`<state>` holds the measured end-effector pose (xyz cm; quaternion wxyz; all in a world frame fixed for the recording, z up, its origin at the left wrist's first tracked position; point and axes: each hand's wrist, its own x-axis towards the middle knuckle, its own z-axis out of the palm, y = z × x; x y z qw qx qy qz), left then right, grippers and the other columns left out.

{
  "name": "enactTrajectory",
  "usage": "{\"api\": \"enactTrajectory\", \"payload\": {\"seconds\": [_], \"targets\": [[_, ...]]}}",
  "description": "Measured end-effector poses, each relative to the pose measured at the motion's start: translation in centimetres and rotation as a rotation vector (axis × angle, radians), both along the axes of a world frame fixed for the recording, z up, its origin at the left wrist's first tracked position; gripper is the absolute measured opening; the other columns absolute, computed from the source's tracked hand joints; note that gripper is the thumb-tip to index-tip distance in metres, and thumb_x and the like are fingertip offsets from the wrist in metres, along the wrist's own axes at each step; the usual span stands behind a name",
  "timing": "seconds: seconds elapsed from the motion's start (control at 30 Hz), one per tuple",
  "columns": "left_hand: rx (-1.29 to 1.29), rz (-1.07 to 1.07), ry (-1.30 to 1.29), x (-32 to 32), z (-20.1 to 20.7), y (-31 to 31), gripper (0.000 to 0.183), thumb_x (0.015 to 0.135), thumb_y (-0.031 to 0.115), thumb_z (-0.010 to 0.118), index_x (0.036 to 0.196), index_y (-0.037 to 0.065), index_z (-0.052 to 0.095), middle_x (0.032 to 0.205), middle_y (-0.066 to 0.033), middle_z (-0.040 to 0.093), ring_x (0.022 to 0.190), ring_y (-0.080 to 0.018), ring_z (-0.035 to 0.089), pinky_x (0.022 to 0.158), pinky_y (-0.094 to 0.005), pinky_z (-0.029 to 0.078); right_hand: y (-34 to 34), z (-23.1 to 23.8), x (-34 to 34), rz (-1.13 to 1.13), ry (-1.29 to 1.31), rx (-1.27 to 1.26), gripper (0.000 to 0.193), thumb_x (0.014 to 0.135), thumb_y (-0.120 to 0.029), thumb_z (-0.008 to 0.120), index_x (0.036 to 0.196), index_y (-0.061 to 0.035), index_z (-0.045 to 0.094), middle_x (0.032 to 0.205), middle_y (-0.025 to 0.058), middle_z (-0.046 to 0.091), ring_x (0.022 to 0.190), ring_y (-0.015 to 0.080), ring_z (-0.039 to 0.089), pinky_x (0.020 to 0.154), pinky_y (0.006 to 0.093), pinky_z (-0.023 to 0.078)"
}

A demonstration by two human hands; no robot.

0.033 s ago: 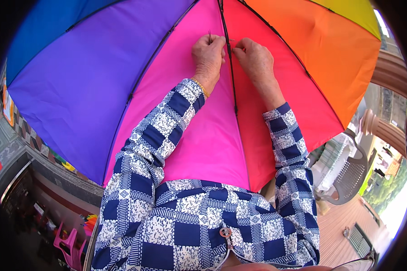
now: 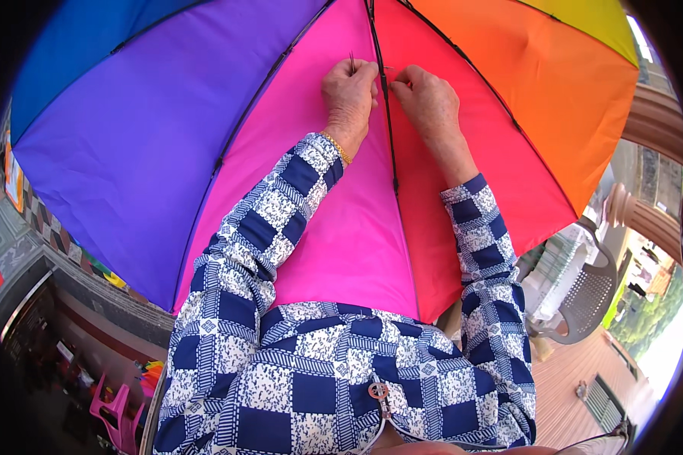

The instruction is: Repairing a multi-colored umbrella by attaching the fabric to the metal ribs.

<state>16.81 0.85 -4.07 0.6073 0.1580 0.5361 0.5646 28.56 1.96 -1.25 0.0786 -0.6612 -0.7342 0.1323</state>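
Note:
An opened umbrella (image 2: 334,205) with rainbow panels spreads before me, its inner side with black ribs facing me. My left hand (image 2: 349,95) is closed at the pink panel, its thumb and finger pinched against the black rib (image 2: 383,83) between pink and red. A thin dark pointed piece (image 2: 352,62) sticks up out of that hand; the rest of it is hidden. Across the rib, by the left fingertips, lies a tiny thin light sliver, like a needle (image 2: 388,68). My right hand (image 2: 430,102) is just right of the rib over the red panel, fingertips pinched; what they hold is too small to make out.
Beyond the umbrella's right edge stands a grey plastic chair (image 2: 588,296) with a pale bundle (image 2: 555,277) on it. A pink plastic stool (image 2: 116,417) is at the lower left. Reddish-brown columns (image 2: 653,224) rise at the far right.

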Motion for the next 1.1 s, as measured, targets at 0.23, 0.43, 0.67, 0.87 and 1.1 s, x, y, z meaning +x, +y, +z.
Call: {"api": "enactTrajectory", "payload": {"seconds": [0.23,0.43,0.67,0.87,1.1], "targets": [[0.000,-0.002,-0.008,-0.1,-0.2,0.1,0.009,0.080,0.011,0.063,0.077,0.009,0.054,0.058,0.0025,0.050,0.047,-0.0059,0.046,0.040,-0.0199,0.037,-0.5,0.3,0.0,-0.025,0.021,0.023,0.024,0.078,-0.030,0.063,0.073,-0.0071,0.065,0.069,0.0123,0.064,0.069,0.0303,0.063,0.059,0.0424,0.049],[-0.007,0.007,-0.021,-0.1,-0.1,0.0,0.010,0.080,0.011,0.063,0.076,0.011,0.054,0.057,0.0026,0.049,0.045,-0.0061,0.045,0.039,-0.0198,0.037,-0.9,0.1,0.1,-0.023,0.057,0.070,0.025,0.078,-0.031,0.063,0.072,-0.0066,0.064,0.068,0.0127,0.063,0.068,0.0300,0.063,0.058,0.0418,0.049],[-0.017,-0.013,-0.001,-0.1,-0.1,0.0,0.010,0.080,0.011,0.062,0.075,0.011,0.053,0.056,0.0023,0.048,0.044,-0.0064,0.044,0.038,-0.0200,0.036,-1.1,-0.6,0.6,0.058,0.025,0.210,0.023,0.077,-0.028,0.064,0.071,-0.0066,0.060,0.069,0.0107,0.060,0.066,0.0293,0.061,0.055,0.0409,0.048],[-0.025,-0.014,0.010,-0.1,-0.2,0.1,0.011,0.079,0.012,0.063,0.074,0.009,0.054,0.055,0.0017,0.048,0.045,-0.0063,0.045,0.038,-0.0203,0.036,-0.9,-0.8,1.1,0.104,0.014,0.324,0.017,0.075,-0.023,0.065,0.074,-0.0076,0.058,0.068,0.0087,0.057,0.063,0.0281,0.060,0.052,0.0388,0.048],[-0.027,-0.029,0.032,-0.1,-0.1,0.2,0.010,0.081,0.011,0.062,0.076,0.011,0.053,0.056,0.0025,0.048,0.044,-0.0067,0.044,0.039,-0.0198,0.036,-0.9,-0.6,0.7,0.148,0.070,0.370,0.014,0.076,-0.019,0.064,0.086,-0.0101,0.059,0.069,0.0077,0.057,0.061,0.0277,0.060,0.051,0.0380,0.048]]}}
